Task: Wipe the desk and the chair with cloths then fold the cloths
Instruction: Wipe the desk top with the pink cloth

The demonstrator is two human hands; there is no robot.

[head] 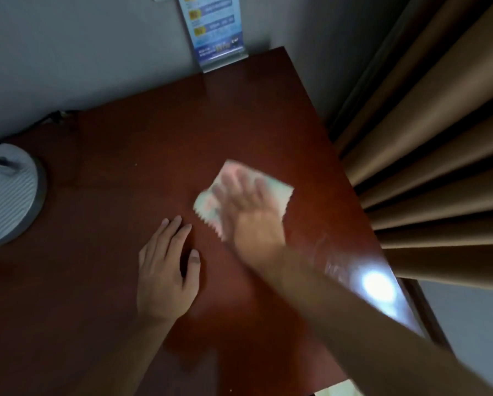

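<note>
A dark red-brown desk (131, 155) fills the view. My right hand (251, 212) lies flat, fingers spread, pressing a pale folded cloth (279, 190) onto the desk right of centre; the hand and cloth are motion-blurred. My left hand (165, 270) rests palm down on the bare desk just left of the cloth, fingers together, holding nothing. The chair is not in view.
A round grey lamp base (11, 192) with a cable sits at the desk's left edge. A blue standing sign (216, 32) leans at the back against the wall. Brown curtains (428, 155) hang along the desk's right edge. A bright glare (378, 287) marks the front right corner.
</note>
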